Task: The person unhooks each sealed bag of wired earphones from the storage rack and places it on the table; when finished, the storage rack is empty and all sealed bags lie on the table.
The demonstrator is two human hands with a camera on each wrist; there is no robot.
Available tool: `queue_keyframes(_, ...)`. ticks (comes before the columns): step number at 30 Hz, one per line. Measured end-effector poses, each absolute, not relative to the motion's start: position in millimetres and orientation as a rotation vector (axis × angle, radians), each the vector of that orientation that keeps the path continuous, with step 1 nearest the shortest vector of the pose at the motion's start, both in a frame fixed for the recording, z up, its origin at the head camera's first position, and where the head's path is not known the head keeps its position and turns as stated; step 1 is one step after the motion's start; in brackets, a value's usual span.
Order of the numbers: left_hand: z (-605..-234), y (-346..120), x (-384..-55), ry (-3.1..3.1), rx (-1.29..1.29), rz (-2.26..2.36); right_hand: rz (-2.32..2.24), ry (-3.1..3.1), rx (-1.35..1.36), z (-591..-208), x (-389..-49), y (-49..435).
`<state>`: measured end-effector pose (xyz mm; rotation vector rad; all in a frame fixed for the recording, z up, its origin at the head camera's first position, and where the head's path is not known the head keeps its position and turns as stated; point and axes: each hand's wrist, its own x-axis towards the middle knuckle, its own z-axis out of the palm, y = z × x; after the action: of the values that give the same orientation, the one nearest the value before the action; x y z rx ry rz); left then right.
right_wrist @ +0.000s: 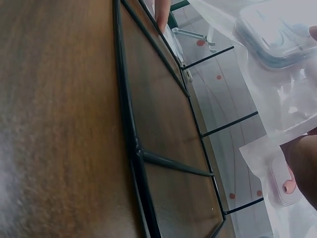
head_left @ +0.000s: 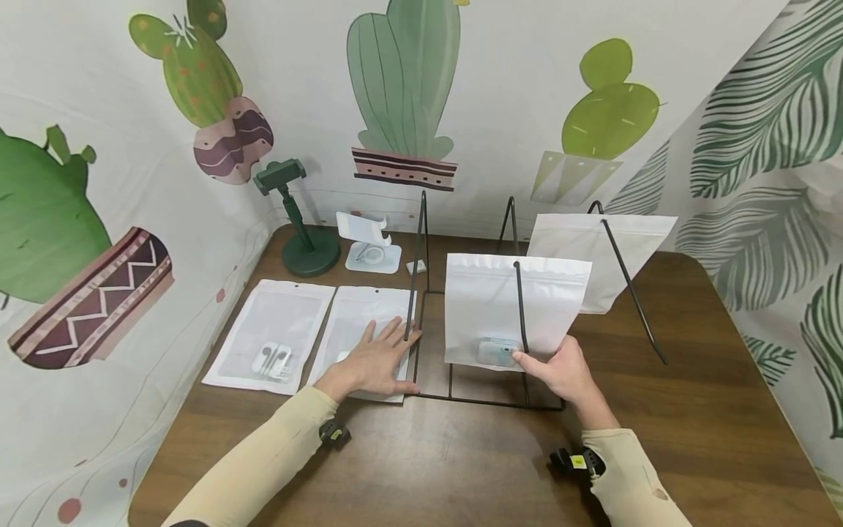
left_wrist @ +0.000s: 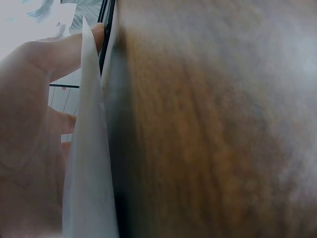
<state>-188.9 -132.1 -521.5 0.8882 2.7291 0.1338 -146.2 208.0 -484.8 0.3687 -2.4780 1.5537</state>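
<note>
A white zip bag (head_left: 487,307) hangs from the middle hook of a black wire rack (head_left: 489,402). My right hand (head_left: 566,373) pinches its lower right corner, thumb in front by a clear case (right_wrist: 277,29) inside. Behind it, another white zip bag (head_left: 560,238) hangs on the right hook; a case with a pink earphone (right_wrist: 289,186) shows through it. My left hand (head_left: 375,359) lies with fingers spread over a flat zip bag (head_left: 356,311), partly hiding it, its fingertips at the rack's left side. In the left wrist view, the bag's edge (left_wrist: 89,148) stands beside the palm.
Left of my left hand lies another zip bag (head_left: 290,315) with white wired earphones. Behind stand a dark green phone holder (head_left: 311,252), a white folding phone stand (head_left: 373,258) and a small white piece (head_left: 416,267). The rack's arms jut forward.
</note>
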Motion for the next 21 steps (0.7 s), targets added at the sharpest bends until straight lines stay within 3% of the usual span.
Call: queue_keyframes(21,-520.3,-131.9,-188.8,2.720,0.888,0.137,1.656,-2.370,0.460,-481.5,-136.4,207.3)
